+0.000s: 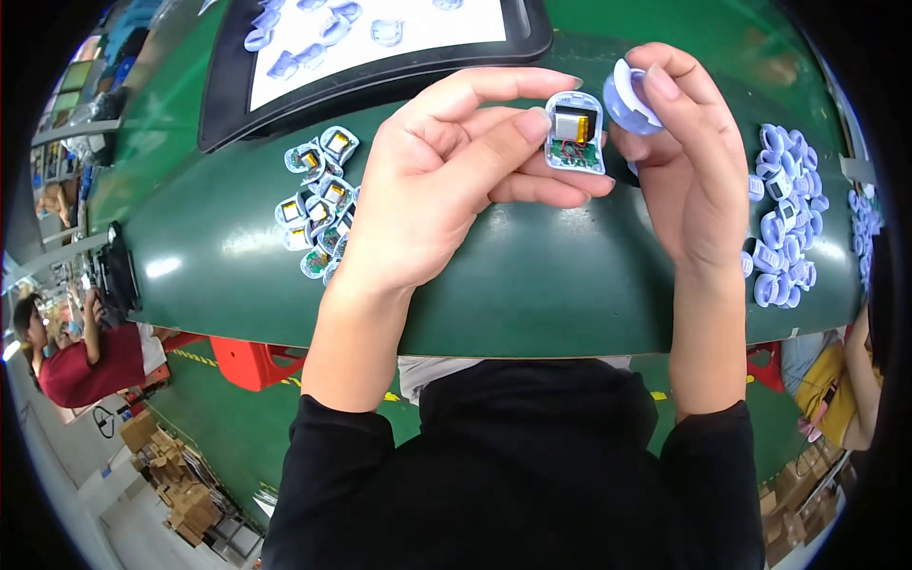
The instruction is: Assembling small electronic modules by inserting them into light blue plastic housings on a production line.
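Between the thumb and fingers of my left hand [432, 166] is a small pale-blue casing half [576, 157], its inside facing up. A silver battery with yellow tape, thin red wires and a green circuit board show within it. My right hand [698, 161] pinches a curved, pale-blue plastic shell [627, 100] close by on the right; the two parts are apart. Left of my left wrist lies a cluster of similar casing halves [318, 209] with batteries and boards. To the right of my right hand sits a pile of pale-blue shells [787, 218].
A black tray [380, 81] with a white lining holds several pale-blue parts at the back left of the green table [532, 275]. More blue parts [863, 228] lie at the far right. People sit at left and right; a red stool [249, 364] stands below the table edge.
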Demonstrator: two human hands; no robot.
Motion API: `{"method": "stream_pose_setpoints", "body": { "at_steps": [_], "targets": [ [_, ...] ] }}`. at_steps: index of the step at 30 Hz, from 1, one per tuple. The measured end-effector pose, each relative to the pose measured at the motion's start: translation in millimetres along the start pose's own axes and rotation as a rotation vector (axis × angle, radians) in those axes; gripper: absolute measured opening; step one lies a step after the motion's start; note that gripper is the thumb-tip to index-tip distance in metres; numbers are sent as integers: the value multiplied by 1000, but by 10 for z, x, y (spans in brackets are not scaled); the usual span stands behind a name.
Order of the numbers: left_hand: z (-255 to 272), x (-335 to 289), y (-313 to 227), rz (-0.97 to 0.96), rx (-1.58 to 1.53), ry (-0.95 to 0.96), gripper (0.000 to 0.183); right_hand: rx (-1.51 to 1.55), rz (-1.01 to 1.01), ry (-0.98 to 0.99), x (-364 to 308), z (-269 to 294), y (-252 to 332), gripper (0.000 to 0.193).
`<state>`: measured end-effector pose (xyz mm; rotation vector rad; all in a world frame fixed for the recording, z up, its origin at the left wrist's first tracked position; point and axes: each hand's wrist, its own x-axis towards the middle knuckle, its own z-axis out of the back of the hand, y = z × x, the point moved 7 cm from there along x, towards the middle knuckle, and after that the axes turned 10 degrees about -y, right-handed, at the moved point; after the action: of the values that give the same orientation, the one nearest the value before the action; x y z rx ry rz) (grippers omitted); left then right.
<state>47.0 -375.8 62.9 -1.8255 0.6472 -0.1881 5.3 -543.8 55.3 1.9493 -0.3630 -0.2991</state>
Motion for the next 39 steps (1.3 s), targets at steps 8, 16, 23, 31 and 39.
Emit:
{"method": "stream_pose_setpoints", "body": {
  "at_steps": [8, 16, 23, 31, 39],
  "targets": [
    [8, 1, 49, 10, -47, 37, 34, -15, 42, 111, -38, -11, -19, 25],
    [4, 31, 67, 7, -90, 20, 31, -101, 223, 74, -57, -19, 67, 22],
    [18, 40, 59, -29, -123, 40, 31, -246, 334, 133, -114, -135, 65, 23],
    [-1, 65, 96, -71, -147, 50, 32, -261, 328, 148, -124, -159, 36, 24],
    [10, 81, 115, -27, -163, 79, 33, -166, 294, 242, -101, -197, 51, 22]
  ]
}}
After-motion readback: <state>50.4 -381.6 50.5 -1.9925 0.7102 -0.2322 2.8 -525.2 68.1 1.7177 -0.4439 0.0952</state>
